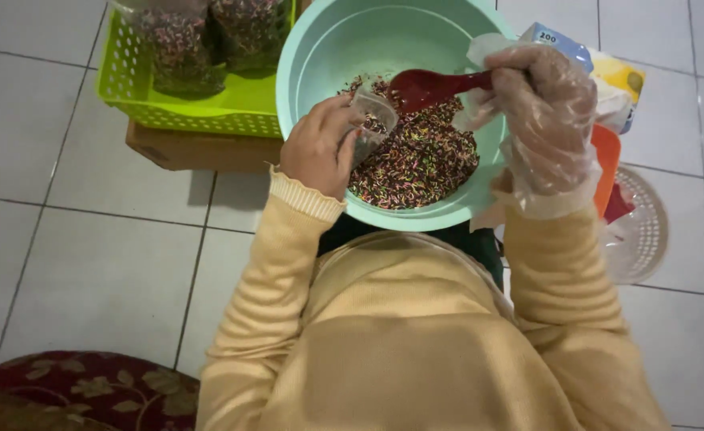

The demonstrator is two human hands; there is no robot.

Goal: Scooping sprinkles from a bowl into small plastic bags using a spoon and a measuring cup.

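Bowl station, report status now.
Left hand holds small clear cup tilted over teal bowl. Gloved right hand grips red spoon above coloured sprinkles. Nothing blocking.

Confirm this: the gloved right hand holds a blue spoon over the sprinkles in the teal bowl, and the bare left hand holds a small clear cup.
Not quite. In the head view the spoon is red, not blue. The rest holds: the gloved right hand holds it over the sprinkles in the teal bowl, and the bare left hand holds the small clear cup.
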